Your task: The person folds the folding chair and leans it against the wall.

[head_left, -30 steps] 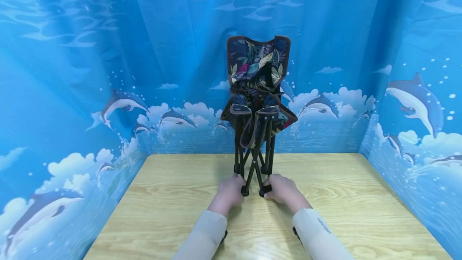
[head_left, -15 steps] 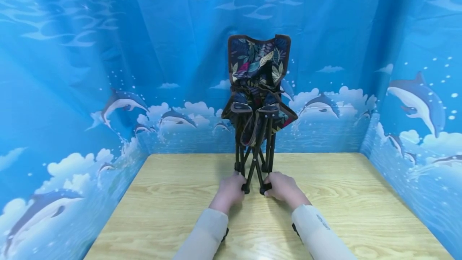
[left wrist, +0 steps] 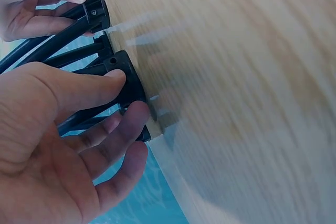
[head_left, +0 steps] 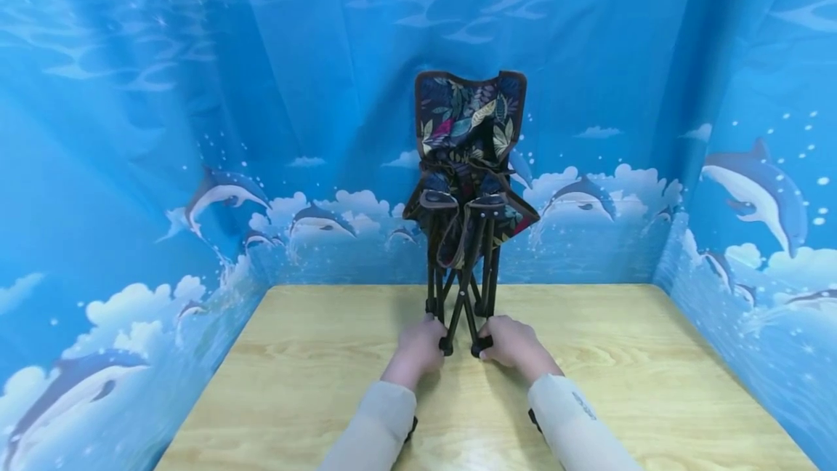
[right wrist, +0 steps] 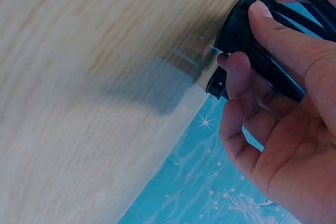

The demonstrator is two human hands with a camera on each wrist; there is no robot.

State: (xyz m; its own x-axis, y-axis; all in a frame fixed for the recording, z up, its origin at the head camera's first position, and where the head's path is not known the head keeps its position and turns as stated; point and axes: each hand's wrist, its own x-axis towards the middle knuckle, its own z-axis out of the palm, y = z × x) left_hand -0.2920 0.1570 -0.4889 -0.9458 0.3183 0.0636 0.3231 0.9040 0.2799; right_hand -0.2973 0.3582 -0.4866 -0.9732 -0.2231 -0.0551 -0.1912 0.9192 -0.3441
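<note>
A folding chair [head_left: 467,115] with dark leaf-patterned fabric and black crossed legs stands upright, mostly folded, on the wooden table. My left hand [head_left: 420,346] pinches the black foot [left wrist: 122,80] of its front left leg between thumb and fingers. On the other side, my right hand [head_left: 513,344] holds the front right foot [right wrist: 236,30], thumb on top and fingers curled below. Both feet sit close together near the tabletop. The rear feet show behind them, untouched by either hand in the head view.
A pale wooden table [head_left: 314,384] carries the chair. Blue curtain walls [head_left: 314,93] printed with dolphins and clouds stand behind and on both sides. The chair's back is near the rear curtain.
The whole head view shifts slightly. Both hands keep their hold on the front feet, and the chair stays folded in the same place.
</note>
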